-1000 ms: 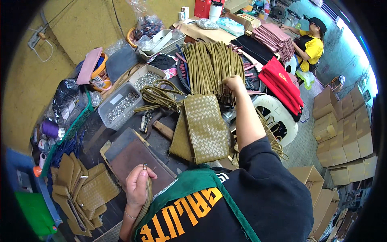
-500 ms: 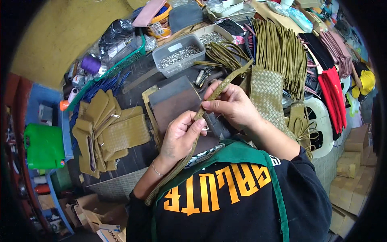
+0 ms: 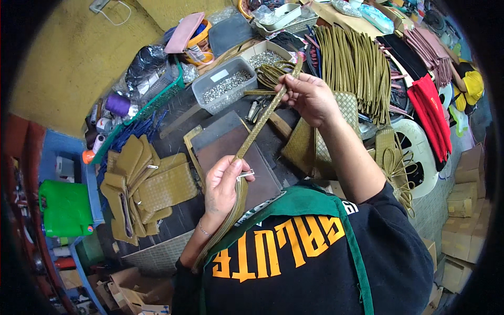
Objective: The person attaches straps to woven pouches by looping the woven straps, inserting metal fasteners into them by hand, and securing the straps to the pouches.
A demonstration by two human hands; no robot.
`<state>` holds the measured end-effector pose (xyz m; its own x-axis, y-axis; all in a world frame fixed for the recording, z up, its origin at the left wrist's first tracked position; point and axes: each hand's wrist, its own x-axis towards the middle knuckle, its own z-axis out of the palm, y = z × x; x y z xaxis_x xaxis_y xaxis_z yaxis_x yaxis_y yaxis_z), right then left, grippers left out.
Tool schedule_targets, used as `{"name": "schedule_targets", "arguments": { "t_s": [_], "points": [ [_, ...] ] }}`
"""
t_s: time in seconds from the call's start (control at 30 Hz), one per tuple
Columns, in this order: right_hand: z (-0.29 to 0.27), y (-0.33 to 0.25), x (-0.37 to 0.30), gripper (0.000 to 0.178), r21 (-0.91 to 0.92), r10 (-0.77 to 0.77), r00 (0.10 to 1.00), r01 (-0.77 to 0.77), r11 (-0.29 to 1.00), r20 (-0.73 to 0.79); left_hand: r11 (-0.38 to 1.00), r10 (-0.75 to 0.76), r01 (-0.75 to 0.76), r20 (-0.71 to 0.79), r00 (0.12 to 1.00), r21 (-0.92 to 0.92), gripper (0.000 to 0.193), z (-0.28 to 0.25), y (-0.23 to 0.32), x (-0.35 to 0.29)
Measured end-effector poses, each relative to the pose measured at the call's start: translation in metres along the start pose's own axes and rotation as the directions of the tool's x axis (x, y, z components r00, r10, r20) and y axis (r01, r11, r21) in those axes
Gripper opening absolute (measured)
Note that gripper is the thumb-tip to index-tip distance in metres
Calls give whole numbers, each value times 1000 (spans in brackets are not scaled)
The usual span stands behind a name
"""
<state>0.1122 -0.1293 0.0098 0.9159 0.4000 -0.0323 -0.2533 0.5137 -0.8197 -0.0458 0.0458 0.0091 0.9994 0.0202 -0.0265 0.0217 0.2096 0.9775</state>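
A long olive-green woven strap (image 3: pixel 262 119) runs taut and slanting between my two hands. My left hand (image 3: pixel 221 184) grips its lower part, thumb on top, and the rest of the strap trails down beside my forearm. A small silver metal fitting (image 3: pixel 245 174) shows at the left fingertips; its exact kind is hard to tell. Farther up, my right hand (image 3: pixel 311 98) pinches the strap close to its far end, which sticks out past the fingers. Below the hands lies a dark brown flat board (image 3: pixel 239 163). Olive woven pouches (image 3: pixel 163 186) are piled to the left.
Clear tubs of small metal parts (image 3: pixel 224 89) stand at the back. A bundle of olive straps (image 3: pixel 352 73) hangs over the right side, near a white plastic stool (image 3: pixel 420 157) and red cloth (image 3: pixel 430 115). A green basket (image 3: pixel 152 107) and purple thread spool (image 3: pixel 117 105) sit at left.
My hands have moved apart along the strap, the right one up and away, the left one slightly down and left. A longer stretch of strap now shows between them.
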Motion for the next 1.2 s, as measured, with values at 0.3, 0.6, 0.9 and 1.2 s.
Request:
{"name": "schedule_targets", "arguments": {
  "t_s": [0.3, 0.6, 0.9, 1.2],
  "points": [
    [-32, -32, 15, 11, 50, -182, 980, 186, 981, -83, 1000, -3, 4, -57, 998, 22, 20, 5, 1, 4],
    [-63, -60, 14, 17, 48, -280, 944, 293, 955, -176, 987, 90, -107, -139, 986, -118, 22, -7, -3, 3],
    [-78, -69, 16, 13, 9, -345, 918, 353, 935, -197, 983, 104, -125, -154, 983, -134, 21, -8, -5, 5],
    [-79, -78, 0, 20, 47, -341, 938, 345, 937, -66, 969, 112, -150, -195, 974, -194, 22, -13, -6, 6]
  ]
}}
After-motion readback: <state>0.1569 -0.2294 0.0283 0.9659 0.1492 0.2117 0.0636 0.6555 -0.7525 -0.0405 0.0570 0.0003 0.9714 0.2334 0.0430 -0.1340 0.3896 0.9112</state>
